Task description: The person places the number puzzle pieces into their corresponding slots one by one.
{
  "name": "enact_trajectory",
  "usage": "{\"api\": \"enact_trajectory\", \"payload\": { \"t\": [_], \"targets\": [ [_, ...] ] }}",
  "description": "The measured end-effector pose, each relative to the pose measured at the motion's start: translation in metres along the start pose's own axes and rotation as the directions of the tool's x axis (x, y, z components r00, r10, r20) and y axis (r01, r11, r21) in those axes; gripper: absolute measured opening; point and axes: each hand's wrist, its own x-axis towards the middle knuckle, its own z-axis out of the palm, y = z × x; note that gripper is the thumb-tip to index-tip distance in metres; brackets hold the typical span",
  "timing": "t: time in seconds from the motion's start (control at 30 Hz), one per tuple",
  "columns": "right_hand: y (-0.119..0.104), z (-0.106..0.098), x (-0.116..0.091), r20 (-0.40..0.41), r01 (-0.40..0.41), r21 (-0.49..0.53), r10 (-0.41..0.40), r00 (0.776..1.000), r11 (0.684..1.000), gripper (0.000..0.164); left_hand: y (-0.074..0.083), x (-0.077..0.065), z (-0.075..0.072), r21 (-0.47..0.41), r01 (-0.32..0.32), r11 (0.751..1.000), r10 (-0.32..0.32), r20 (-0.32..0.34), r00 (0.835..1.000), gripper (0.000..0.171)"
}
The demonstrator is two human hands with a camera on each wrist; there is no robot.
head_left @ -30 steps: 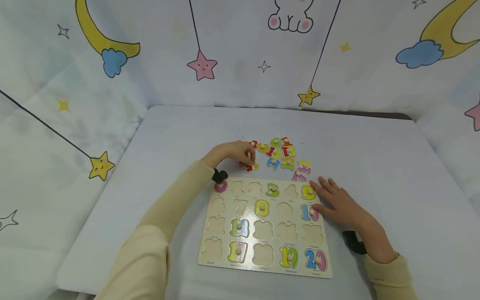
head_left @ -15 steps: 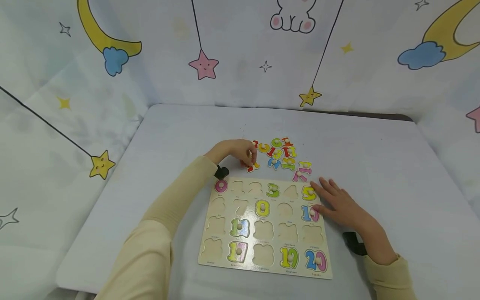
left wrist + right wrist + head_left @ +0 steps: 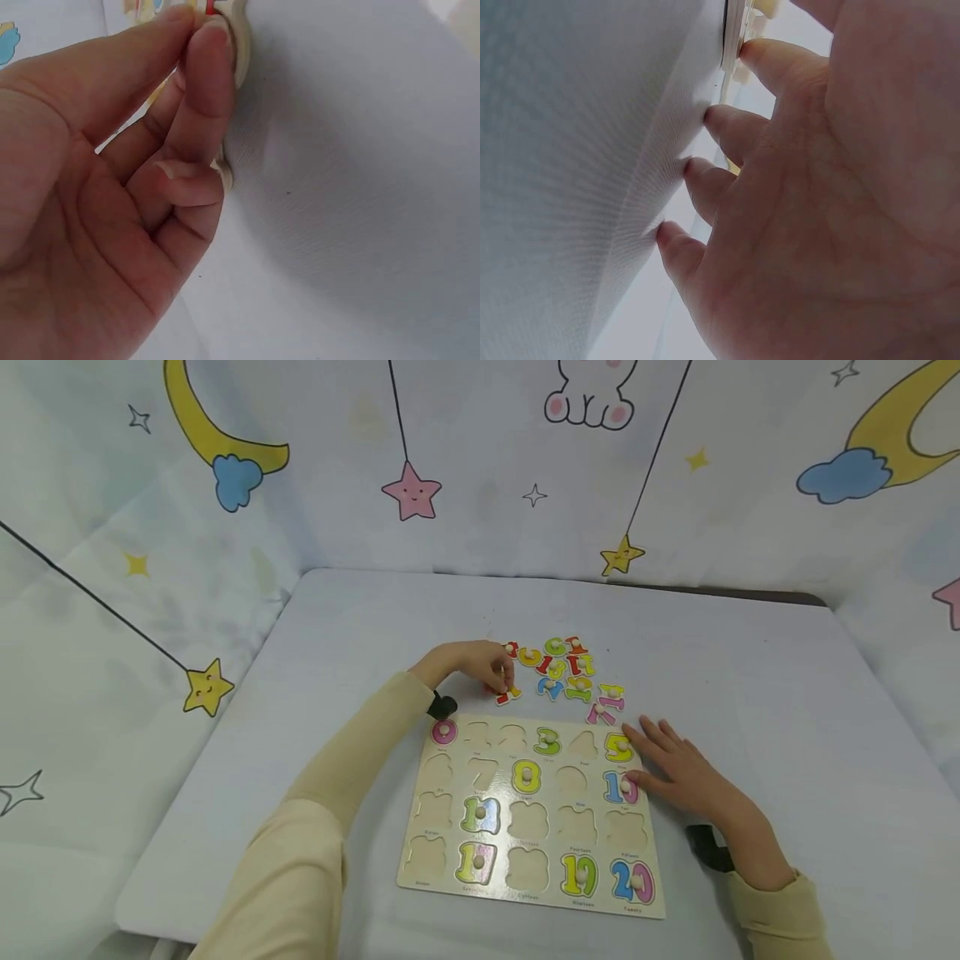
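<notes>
At the near left of a pile of loose number pieces, my left hand [image 3: 483, 664] pinches a red and yellow number puzzle piece [image 3: 510, 696] between thumb and forefinger. The fingers hide much of it, so its number is unclear. In the left wrist view the thumb and fingertips meet on the piece [image 3: 240, 45] at the top. A wooden number puzzle board [image 3: 552, 793] lies below. My right hand [image 3: 678, 768] rests, fingers spread, at the board's upper right corner. Its thumb touches the board beside the 10 piece [image 3: 619, 787]; the other fingertips [image 3: 714, 114] reach the board edge and the cloth.
Several colourful number pieces [image 3: 577, 687] with knobs lie loose behind the board. The board holds several seated pieces, such as the 8 [image 3: 526, 777] and the 20 [image 3: 632, 881], among bare recesses. A white cloth covers the table [image 3: 375, 618]; a patterned curtain [image 3: 480, 527] hangs behind.
The head view has shifted slightly. My left hand keeps its pinch on the piece in the same place, and the right hand stays on the board's corner.
</notes>
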Motion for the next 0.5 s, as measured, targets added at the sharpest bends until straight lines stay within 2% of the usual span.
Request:
{"api": "enact_trajectory", "payload": {
  "t": [0.2, 0.37, 0.5],
  "targets": [
    [0.000, -0.001, 0.000, 0.010, 0.001, -0.002, -0.001, 1.000, 1.000, 0.075, -0.004, -0.002, 0.010, 0.019, -0.026, 0.999, 0.028, -0.101, 0.994, 0.006],
    [-0.001, -0.001, 0.001, 0.011, 0.007, -0.002, -0.007, 1.000, 1.000, 0.075, -0.003, -0.008, 0.019, 0.071, -0.035, 0.997, 0.048, -0.198, 0.979, 0.006],
    [0.000, -0.001, 0.001, 0.009, 0.009, 0.000, -0.009, 1.000, 1.000, 0.075, 0.002, -0.015, 0.023, 0.065, -0.041, 0.997, 0.056, -0.254, 0.966, 0.006]
  ]
}}
